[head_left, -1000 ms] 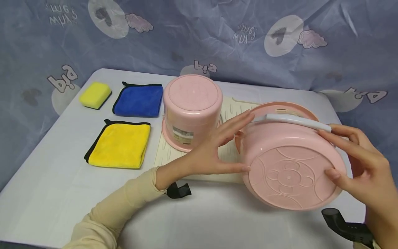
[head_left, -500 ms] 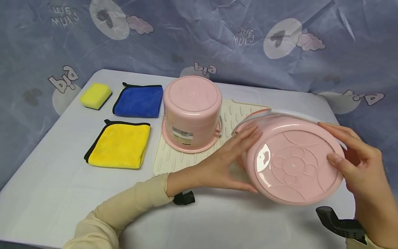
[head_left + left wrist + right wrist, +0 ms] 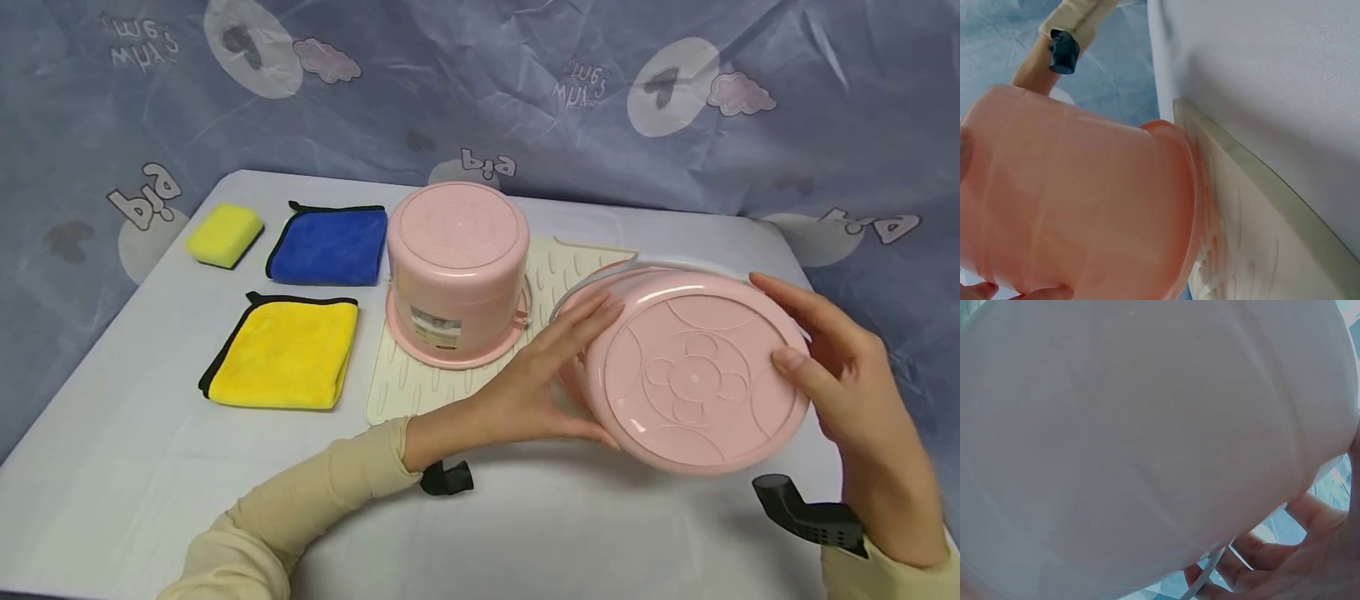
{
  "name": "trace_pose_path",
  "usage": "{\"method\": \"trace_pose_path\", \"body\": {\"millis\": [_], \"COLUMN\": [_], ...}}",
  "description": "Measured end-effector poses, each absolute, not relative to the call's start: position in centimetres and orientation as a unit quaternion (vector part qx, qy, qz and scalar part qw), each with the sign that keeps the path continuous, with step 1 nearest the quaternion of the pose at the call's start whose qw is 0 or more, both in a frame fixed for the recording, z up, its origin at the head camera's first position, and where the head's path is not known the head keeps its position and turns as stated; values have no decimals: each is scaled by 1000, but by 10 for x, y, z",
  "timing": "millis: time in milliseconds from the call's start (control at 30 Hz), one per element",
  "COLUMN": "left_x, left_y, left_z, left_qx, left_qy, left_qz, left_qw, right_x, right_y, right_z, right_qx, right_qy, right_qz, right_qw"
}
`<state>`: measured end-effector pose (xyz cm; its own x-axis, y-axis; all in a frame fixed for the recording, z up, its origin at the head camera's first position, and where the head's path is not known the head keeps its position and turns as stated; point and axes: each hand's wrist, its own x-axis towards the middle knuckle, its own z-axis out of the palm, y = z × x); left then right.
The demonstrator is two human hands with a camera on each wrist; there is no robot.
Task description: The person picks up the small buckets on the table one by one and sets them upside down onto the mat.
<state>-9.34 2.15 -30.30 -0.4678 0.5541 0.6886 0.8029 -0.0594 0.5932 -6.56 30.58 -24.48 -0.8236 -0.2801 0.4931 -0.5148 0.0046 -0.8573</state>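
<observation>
A pink plastic bucket (image 3: 693, 379) is tipped, its flower-embossed base facing me, above the right part of the cream ridged mat (image 3: 416, 383). My left hand (image 3: 525, 387) holds its left side, fingers on the upper wall and thumb lower down. My right hand (image 3: 862, 392) grips the right side, thumb on the base edge and fingers behind. The grey handle (image 3: 622, 268) lies along the bucket's far side. In the left wrist view the bucket's rim (image 3: 1194, 187) is close to the mat; whether they touch I cannot tell.
A second pink bucket (image 3: 457, 242) stands upside down on the mat, just left of the held one. Further left lie a blue cloth (image 3: 327, 246), a yellow cloth (image 3: 283, 354) and a yellow sponge (image 3: 225, 233). A patterned blue curtain (image 3: 480, 92) hangs behind the table.
The held bucket has turned and lowered toward the mat, its base rising slightly in view. The left hand has shifted down its side, and the right hand has moved slightly left.
</observation>
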Motion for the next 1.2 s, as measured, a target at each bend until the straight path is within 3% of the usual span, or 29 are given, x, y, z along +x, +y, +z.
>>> {"method": "trace_pose_path", "body": {"millis": [133,333,433,633,833,1067,1200], "left_x": [-93,-90,-91,-91,-98,-129,-140], "left_y": [22,16,13,21,42,55,57], "left_z": [-302,-299,-298,-298,-295,-297,-296], "left_qx": [-489,-432,-422,-411,-367,-301,-276], "left_qy": [-667,-642,-637,-650,-683,-725,-739], "left_qz": [-552,-633,-644,-639,-631,-618,-614], "left_qw": [104,-2,-24,0,38,35,20], "right_x": [-69,-65,-63,-78,-120,-186,-208], "right_y": [307,313,315,327,351,360,359], "right_z": [-243,-237,-235,-240,-250,-271,-278], "right_qx": [322,391,390,415,401,427,394], "right_qy": [-700,-717,-732,-712,-682,-615,-607], "right_qz": [633,576,559,566,604,645,671], "right_qw": [82,21,-2,-27,-96,-153,-161]}}
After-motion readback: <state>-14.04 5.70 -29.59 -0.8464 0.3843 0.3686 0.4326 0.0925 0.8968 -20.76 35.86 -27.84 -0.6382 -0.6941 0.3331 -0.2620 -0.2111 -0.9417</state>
